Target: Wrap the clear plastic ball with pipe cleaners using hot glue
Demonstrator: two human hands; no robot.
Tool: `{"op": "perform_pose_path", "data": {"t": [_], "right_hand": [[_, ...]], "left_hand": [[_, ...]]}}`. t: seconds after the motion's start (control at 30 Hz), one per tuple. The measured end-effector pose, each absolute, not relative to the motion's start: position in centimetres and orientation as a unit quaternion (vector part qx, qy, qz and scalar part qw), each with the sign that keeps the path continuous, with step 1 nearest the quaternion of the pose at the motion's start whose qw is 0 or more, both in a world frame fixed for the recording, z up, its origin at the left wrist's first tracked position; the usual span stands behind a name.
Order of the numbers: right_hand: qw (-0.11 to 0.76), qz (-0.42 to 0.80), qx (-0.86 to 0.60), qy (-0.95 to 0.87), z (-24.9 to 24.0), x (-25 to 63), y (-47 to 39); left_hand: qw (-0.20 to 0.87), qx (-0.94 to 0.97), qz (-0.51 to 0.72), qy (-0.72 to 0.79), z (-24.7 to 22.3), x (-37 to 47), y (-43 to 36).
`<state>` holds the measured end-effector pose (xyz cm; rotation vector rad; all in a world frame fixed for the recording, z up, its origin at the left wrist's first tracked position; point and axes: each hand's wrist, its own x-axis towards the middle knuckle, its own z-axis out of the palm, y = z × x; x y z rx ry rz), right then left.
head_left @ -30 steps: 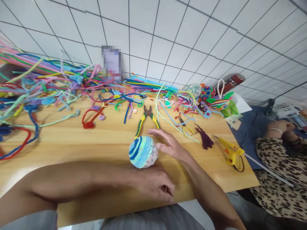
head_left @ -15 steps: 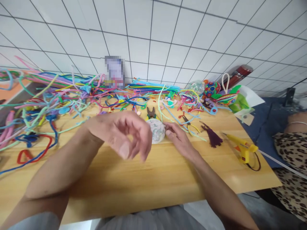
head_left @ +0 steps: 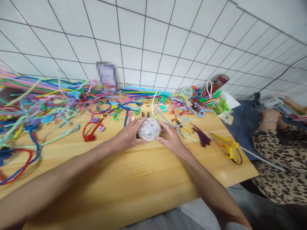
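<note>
A round, whitish ball with a speckled, glittery surface [head_left: 149, 129] is held between my two hands, over the middle of the wooden table [head_left: 134, 179]. My left hand [head_left: 130, 134] closes on its left side, the thumb low and the fingers behind. On its right side my right hand [head_left: 170, 135] grips it, thumb near the bottom. Just behind the ball, the dark jaws of a pair of pliers [head_left: 145, 114] show; its handles are hidden. A pale green pipe cleaner [head_left: 153, 107] curves up behind the ball.
Many coloured pipe cleaners [head_left: 59, 105] lie along the back and left. To the right are small yellow-handled pliers [head_left: 183, 129], a dark purple tassel [head_left: 202, 136] and a yellow glue gun [head_left: 226, 145]. A person in a leopard-print garment [head_left: 278, 150] sits at the right.
My left hand, raised in front of the ball before, has come down onto its left side. The right hand stays on the ball. The view has shifted, showing more on the right.
</note>
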<state>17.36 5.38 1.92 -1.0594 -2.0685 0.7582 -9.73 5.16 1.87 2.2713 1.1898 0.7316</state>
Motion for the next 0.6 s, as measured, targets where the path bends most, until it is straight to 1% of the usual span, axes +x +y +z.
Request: {"op": "perform_pose_path", "data": {"t": [0.17, 0.3, 0.47, 0.53, 0.6], "right_hand": [[0.335, 0.311, -0.406, -0.792, 0.6, 17.2, 5.5], [0.340, 0.307, -0.413, -0.787, -0.4, 16.9, 5.6], [0.342, 0.295, -0.413, -0.791, 0.0, 17.0, 5.5], [0.368, 0.275, -0.436, -0.773, 1.1, 17.9, 5.8], [0.418, 0.234, -0.492, -0.726, 3.0, 19.8, 6.8]], "left_hand": [[0.261, 0.806, 0.300, 0.439, -0.4, -10.1, 5.8], [0.265, 0.800, 0.303, 0.446, -1.3, -10.3, 5.9], [0.238, 0.807, 0.309, 0.443, -1.7, -10.4, 5.6], [0.223, 0.812, 0.313, 0.439, -1.8, -10.4, 5.3], [0.215, 0.817, 0.316, 0.431, -1.7, -10.5, 5.1]]}}
